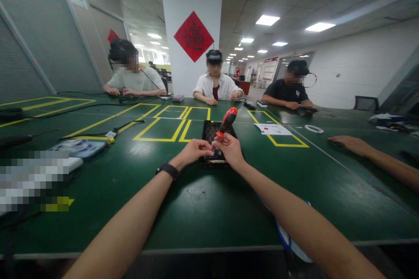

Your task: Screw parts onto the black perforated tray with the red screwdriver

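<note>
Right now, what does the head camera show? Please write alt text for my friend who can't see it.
A person's right hand holds a red-and-black tool, handle up, over a black tray on a green table, with the left hand close beside it. Three people sit across the table; another person's hand rests at the right.
</note>
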A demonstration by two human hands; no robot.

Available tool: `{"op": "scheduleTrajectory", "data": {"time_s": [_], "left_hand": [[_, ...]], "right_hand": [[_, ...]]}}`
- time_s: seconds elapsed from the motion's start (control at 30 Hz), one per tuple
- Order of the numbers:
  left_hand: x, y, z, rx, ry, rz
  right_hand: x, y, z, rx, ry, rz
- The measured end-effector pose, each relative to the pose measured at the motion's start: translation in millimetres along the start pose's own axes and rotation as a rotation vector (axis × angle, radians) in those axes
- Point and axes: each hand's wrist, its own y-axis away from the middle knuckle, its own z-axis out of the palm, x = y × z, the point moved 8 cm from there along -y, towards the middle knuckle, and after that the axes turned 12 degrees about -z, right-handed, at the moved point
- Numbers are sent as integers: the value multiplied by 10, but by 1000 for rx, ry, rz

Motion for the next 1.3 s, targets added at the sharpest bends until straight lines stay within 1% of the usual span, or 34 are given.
{"op": "scheduleTrajectory", "data": {"time_s": [0.1, 0.2, 0.27, 0.33, 0.43, 0.57, 0.63, 0.77, 0.87, 0.93, 1.0, 1.07, 1.17, 1.3], "left_hand": [[-2, 4, 25, -44, 22, 7], [8, 11, 56, -115, 46, 28], [10, 14, 73, -155, 77, 28], [5, 12, 80, -170, 107, 19], [-19, 1, 75, -154, 120, 1], [-57, -13, 13, -48, 71, -21], [-65, -10, 3, -20, 37, -34], [-58, -1, 35, -39, 8, -52], [-26, 6, 53, -72, 29, -30], [3, 14, 75, -116, 38, -2], [20, 20, 95, -160, 47, 19], [11, 14, 95, -178, 73, 18], [-33, -12, 53, -140, 109, -7], [-52, -20, 1, -56, 59, -10]], "right_hand": [[-10, 3, 30, -32, 13, 8], [-14, 9, 71, -70, -25, 28], [-19, 13, 79, -74, -62, 34], [-15, 16, 76, -75, -75, 44], [-7, 12, 36, -43, -62, 51], [-2, -2, -12, 7, -31, 41], [-1, -6, -20, 22, -16, 32], [-20, -5, -17, 29, 8, 3], [-22, 4, 50, -58, 21, 25], [-29, 10, 91, -109, 0, 33], [-36, 14, 115, -133, -38, 32], [-23, 16, 116, -137, -57, 39], [10, 9, 63, -88, -34, 44], [32, 2, 20, -38, 0, 29]]}}
